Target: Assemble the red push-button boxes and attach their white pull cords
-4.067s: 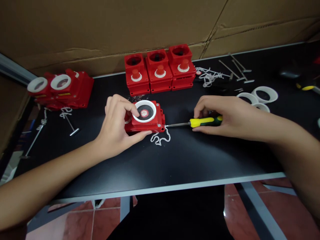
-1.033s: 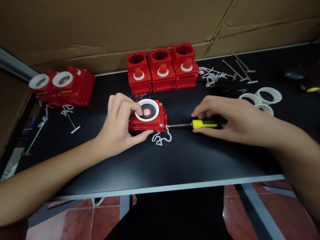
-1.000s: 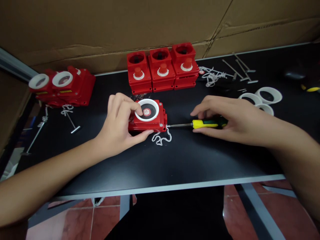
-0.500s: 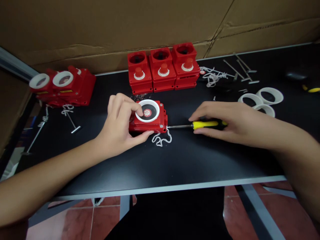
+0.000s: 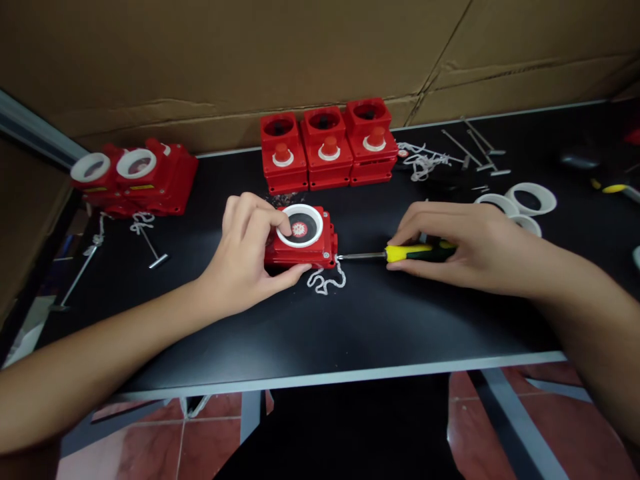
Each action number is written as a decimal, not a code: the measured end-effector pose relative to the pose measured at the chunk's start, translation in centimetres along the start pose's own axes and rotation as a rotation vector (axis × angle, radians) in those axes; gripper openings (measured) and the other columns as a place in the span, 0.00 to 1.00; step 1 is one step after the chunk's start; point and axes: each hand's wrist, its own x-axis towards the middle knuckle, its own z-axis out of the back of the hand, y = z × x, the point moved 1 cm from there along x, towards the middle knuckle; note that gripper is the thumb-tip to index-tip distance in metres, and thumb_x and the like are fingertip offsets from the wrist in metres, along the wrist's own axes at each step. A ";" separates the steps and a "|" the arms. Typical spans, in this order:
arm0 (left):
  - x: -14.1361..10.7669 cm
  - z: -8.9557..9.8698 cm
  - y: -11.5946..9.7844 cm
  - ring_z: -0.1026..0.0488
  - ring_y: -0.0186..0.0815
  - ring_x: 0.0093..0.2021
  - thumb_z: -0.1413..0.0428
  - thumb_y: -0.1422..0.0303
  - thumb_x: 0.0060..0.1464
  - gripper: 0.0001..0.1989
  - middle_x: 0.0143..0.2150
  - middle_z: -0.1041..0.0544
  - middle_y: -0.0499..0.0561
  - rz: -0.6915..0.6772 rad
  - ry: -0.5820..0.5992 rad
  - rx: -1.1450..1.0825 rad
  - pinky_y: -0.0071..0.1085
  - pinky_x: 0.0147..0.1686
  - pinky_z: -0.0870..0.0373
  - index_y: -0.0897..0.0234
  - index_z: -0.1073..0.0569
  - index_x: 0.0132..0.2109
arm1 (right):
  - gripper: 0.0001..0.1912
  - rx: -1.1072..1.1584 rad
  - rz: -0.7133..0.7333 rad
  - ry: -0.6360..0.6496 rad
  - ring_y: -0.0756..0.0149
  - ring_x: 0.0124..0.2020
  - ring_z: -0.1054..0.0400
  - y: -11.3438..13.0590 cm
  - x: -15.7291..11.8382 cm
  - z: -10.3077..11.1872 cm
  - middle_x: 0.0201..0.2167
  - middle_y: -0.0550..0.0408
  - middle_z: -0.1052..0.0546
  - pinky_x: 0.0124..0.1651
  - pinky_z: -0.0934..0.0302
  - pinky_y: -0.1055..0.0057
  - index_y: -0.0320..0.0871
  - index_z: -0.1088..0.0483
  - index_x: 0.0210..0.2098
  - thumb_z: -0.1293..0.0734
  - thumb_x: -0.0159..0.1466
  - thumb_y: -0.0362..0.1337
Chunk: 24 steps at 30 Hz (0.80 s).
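My left hand [image 5: 245, 260] grips a red box [image 5: 305, 253] lying on the black table, its thumb on the near side and fingers over the top. A white ring [image 5: 319, 229] surrounds the box's dark round window, which has a red-and-white emblem. In my right hand [image 5: 450, 247] is a screwdriver [image 5: 400, 253] with a yellow and black handle, held level. Its metal tip meets the right end of the box, beside a white cord [image 5: 325, 285] that curls on the table.
Three red boxes [image 5: 330, 151] stand behind, against the cardboard wall [image 5: 280, 53]. More red units [image 5: 170, 180] with white rings are at the left. Small metal hammers [image 5: 159, 261], loose white rings [image 5: 534, 199] and tangled cord [image 5: 425, 160] lie around the black table [image 5: 310, 340].
The whole view has shifted slightly. My right fingers have changed position on the screwdriver handle, which has turned and shows more black. My left hand keeps its hold on the box.
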 end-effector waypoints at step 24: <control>0.1 0.3 0.1 0.24 0.53 0.51 0.28 0.61 0.67 0.22 0.52 0.24 0.56 -0.028 0.015 0.020 0.52 0.51 0.26 0.55 0.33 0.56 | 0.05 -0.067 0.122 -0.019 0.60 0.37 0.18 -0.3 -0.5 0.0 0.42 0.56 0.16 0.38 0.27 0.61 0.52 0.22 0.47 0.25 0.76 0.43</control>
